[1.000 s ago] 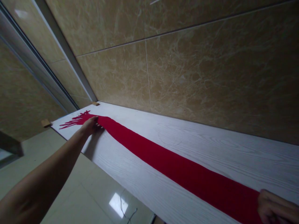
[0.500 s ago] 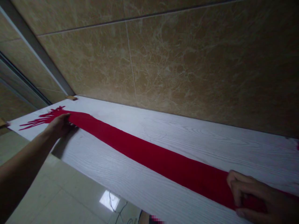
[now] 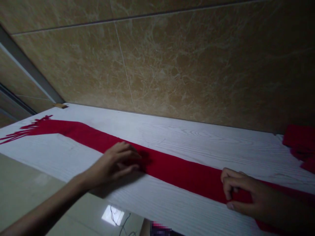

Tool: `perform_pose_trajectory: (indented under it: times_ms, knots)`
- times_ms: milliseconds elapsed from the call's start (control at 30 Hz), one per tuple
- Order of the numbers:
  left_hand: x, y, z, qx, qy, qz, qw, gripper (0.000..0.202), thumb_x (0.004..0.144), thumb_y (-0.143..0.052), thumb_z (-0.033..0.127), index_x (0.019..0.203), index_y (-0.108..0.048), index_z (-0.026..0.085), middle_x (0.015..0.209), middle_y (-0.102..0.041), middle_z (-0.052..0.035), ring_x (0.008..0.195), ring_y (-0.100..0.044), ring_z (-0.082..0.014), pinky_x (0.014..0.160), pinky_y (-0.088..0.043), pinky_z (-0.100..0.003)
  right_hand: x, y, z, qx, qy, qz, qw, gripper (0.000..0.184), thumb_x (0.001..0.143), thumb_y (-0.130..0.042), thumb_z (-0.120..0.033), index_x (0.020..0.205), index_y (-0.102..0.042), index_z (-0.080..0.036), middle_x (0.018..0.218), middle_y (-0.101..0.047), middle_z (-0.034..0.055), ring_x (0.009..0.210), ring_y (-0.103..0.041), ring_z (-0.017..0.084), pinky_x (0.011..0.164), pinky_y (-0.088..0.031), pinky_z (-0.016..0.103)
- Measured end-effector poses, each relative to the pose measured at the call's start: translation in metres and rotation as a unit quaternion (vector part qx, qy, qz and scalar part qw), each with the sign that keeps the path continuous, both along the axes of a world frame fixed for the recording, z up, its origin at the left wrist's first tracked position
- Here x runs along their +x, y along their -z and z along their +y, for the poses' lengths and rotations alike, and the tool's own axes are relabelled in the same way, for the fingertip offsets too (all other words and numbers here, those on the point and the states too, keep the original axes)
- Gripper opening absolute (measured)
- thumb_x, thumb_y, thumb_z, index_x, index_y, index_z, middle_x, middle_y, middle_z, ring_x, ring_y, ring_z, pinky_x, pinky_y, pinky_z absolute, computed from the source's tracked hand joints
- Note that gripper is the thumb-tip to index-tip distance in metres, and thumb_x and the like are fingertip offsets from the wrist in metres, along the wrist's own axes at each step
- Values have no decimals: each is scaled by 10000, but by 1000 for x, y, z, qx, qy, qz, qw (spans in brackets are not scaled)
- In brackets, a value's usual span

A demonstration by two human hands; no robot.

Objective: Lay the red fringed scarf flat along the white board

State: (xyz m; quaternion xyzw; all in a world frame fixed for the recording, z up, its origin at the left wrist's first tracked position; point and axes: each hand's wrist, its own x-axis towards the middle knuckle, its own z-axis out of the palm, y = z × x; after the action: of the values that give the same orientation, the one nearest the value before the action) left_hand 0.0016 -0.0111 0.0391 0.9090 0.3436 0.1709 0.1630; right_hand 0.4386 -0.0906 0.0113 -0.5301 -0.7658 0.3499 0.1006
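Note:
A long red scarf (image 3: 182,172) lies stretched in a narrow band along a white wood-grain board, its fringe fanned out at the far left end. Over the middle of the band is my left hand (image 3: 115,160), fingers loosely curved and apart, holding nothing and casting a shadow on the cloth. Further right, my right hand (image 3: 243,193) has its fingers bent and thumb drawn in at the near edge of the scarf, gripping it. My right hand and forearm hide part of the scarf there.
The white board (image 3: 81,157) runs along a brown marbled tile wall (image 3: 172,72). Folded red cloth (image 3: 300,141) lies at the right by the wall. A small wooden block (image 3: 60,105) sits at the back left corner. Dark cables (image 3: 123,226) lie on the tiled floor below.
My left hand has let go of the scarf near its fringed end and moved right to above its middle. My right hand keeps its grip. The view has turned slightly right.

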Motion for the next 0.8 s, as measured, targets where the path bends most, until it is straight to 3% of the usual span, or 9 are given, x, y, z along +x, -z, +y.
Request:
perform_pose_trajectory:
  times_ms: [100,200,433,700,800]
  knots:
    - [50,10,-22,8,84,19,996,252,962,-603,369,1194,-665,292,1210,-664,-40,1051,-594,-195,925,-435,-353,1,-3,2,-34,-28,3,999,117,811,-668,-289,756,-594,-217,917,-581,23,909,-573,201,835,-447,340]
    - [67,15,-27,16,90,27,995,240,974,-589,378,1181,-666,282,1191,-668,-36,1055,-595,-196,927,-410,-365,-1,-9,3,-44,-31,6,999,133,825,-656,-291,756,-574,-213,925,-581,27,907,-568,201,835,-439,348]
    - [69,28,-22,61,89,2,994,144,1000,-558,276,1081,-675,256,1024,-688,-9,922,-600,-153,844,-392,-322,-3,-13,0,-43,-23,23,999,124,826,-663,-277,770,-574,-211,958,-589,25,944,-565,201,868,-424,352]
    - [65,32,-24,217,148,9,965,183,1026,-487,192,1094,-656,173,927,-688,-36,832,-573,-150,781,-416,-312,-4,-13,-1,-32,-21,19,999,126,815,-665,-238,744,-567,-208,936,-595,15,923,-564,186,852,-419,335]
    - [65,29,-23,183,157,38,970,195,1031,-478,215,1059,-668,179,914,-680,-34,838,-584,-151,811,-443,-312,-4,-12,-2,-25,-22,12,999,103,818,-667,-225,752,-590,-207,943,-599,10,926,-568,179,848,-422,328]
